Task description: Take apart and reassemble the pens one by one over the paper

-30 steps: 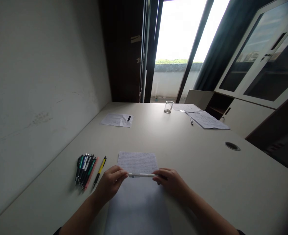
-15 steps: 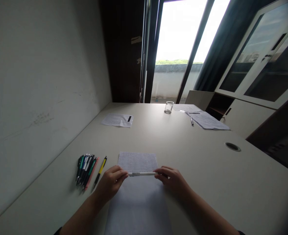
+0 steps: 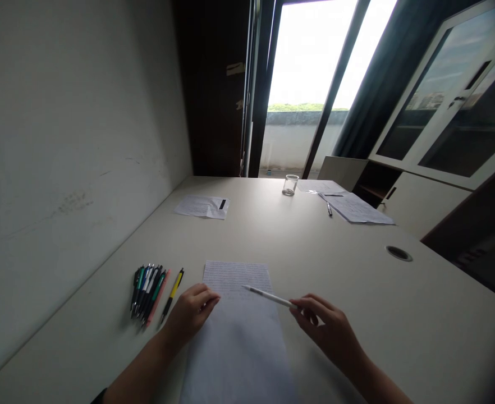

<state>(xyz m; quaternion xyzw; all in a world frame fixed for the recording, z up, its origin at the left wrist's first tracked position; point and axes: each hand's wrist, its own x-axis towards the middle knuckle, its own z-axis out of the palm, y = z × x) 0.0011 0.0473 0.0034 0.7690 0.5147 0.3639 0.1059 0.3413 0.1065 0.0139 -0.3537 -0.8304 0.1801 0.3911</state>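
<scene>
Pen (image 3: pixel 268 295), slim and white, points left from my right hand (image 3: pixel 326 324), pinched at its right end; my left hand (image 3: pixel 193 310), fingertips together, looks empty, left of the tip.

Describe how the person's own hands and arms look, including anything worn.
The left hand and right hand wear no gloves, and no ring or watch shows. Both forearms are bare; a dark sleeve edge shows only on the left.

Pale wall (image 3: pixel 70 123), bright window (image 3: pixel 310 62), glass-doored cabinet (image 3: pixel 441 119).
</scene>
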